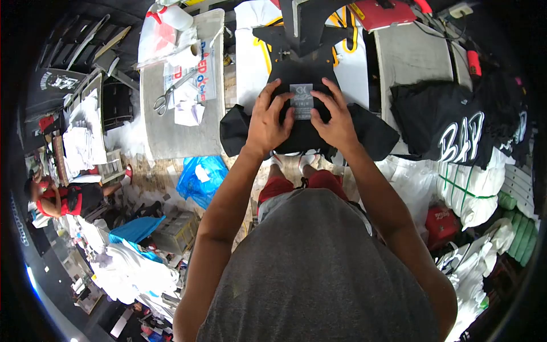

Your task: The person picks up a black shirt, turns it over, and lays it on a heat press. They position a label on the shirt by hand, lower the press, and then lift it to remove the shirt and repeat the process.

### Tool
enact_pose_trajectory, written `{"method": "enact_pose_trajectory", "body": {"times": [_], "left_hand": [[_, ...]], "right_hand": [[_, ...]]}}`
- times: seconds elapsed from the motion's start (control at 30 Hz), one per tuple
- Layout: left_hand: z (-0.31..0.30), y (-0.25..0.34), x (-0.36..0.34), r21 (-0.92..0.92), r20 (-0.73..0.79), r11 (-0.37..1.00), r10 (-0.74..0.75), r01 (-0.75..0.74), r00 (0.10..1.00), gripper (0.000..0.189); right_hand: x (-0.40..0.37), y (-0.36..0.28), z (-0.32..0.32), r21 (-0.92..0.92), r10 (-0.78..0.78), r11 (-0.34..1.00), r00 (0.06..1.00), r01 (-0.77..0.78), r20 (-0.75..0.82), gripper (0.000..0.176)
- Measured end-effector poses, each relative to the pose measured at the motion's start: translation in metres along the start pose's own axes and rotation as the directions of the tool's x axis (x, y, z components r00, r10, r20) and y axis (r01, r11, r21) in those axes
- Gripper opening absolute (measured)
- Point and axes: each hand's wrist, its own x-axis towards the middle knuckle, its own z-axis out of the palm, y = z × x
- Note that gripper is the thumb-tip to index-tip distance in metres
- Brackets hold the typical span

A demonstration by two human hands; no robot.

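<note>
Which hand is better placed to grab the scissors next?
Left. The left hand rests on the black shirt nearer the scissors on the grey table; the right hand would probably cross over.

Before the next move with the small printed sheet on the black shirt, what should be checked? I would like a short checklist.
1. Printed sheet lies on the black shirt: ok.
2. Sheet sits straight: ok, as far as seen.
3. Left hand and right hand off the sheet: not ok, fingertips touch its edges.
4. Shirt smooth beneath: cannot tell, hands cover it.
5. Scissors kept away, on the side table: ok.
</note>
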Motion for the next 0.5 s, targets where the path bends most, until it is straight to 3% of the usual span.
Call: {"method": "enact_pose_trajectory", "body": {"times": [0.5], "left_hand": [[0.0041, -0.0017, -0.0026, -0.022, 0.003, 0.999, -0.041, 0.041, 0.999, 0.037]], "right_hand": [[-0.0012, -0.0005, 0.0048, 0.004, -0.024, 1.000, 0.997, 0.024, -0.080, 0.046]]}}
